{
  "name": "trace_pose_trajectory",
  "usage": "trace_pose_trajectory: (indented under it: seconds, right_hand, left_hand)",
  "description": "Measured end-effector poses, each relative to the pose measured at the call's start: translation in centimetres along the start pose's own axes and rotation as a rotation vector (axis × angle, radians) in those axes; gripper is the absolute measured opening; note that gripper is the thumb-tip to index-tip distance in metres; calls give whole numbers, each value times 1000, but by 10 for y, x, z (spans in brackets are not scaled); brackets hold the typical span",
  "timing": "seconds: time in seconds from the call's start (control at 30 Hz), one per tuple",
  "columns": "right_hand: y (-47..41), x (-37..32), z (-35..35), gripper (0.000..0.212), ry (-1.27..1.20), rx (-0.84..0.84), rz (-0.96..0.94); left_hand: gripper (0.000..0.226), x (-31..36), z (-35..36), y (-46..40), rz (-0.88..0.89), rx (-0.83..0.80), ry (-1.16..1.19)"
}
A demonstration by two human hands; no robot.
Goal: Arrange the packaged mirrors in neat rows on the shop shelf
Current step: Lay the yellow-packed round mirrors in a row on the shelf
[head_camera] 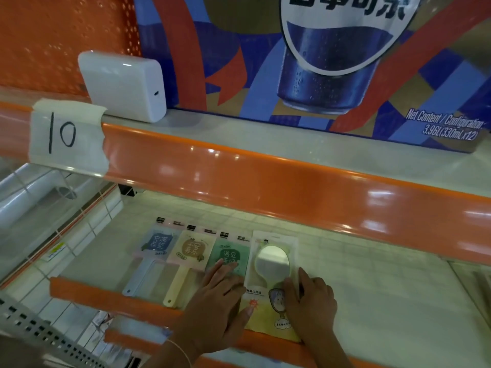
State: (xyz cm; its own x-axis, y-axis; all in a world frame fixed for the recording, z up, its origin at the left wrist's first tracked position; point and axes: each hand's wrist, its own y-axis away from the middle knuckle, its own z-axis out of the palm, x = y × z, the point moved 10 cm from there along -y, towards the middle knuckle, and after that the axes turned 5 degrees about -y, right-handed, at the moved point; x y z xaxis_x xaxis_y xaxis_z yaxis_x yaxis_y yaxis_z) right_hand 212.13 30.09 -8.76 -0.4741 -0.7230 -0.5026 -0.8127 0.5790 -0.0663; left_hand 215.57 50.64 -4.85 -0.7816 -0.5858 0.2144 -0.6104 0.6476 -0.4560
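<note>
Several packaged hand mirrors lie side by side on the pale shelf (372, 282). From the left: a blue one (156, 245), a cream one (192, 251), a green one (229, 254) and a round mirror in a white and yellow pack (273, 261). My left hand (220, 304) lies flat, fingers spread, on the lower part of the green mirror, thumb touching the round mirror's pack. My right hand (310, 301) rests on the right edge of that pack, fingers curled on it. The pack's bottom overhangs the orange front lip (106, 293).
An orange shelf rail (265, 179) overhangs just above, with a taped label reading 10 (66, 134). A white box (123, 85) and a large drinks carton (318, 62) stand on the upper shelf. Bare shelf surface extends to the right of the mirrors.
</note>
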Motion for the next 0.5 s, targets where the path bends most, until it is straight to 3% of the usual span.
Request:
trace_pose_trajectory:
  seconds: [0.23, 0.37, 0.5]
  right_hand:
    - [0, -1, -3, 38, -31, 20, 5]
    - [1, 5, -7, 55, -168, 56, 36]
    - [4, 2, -13, 32, -266, 19, 60]
  left_hand:
    - [33, -2, 0, 1, -11, 5, 37]
    - [33, -2, -2, 1, -8, 18, 54]
    - [35, -4, -5, 1, -23, 34, 93]
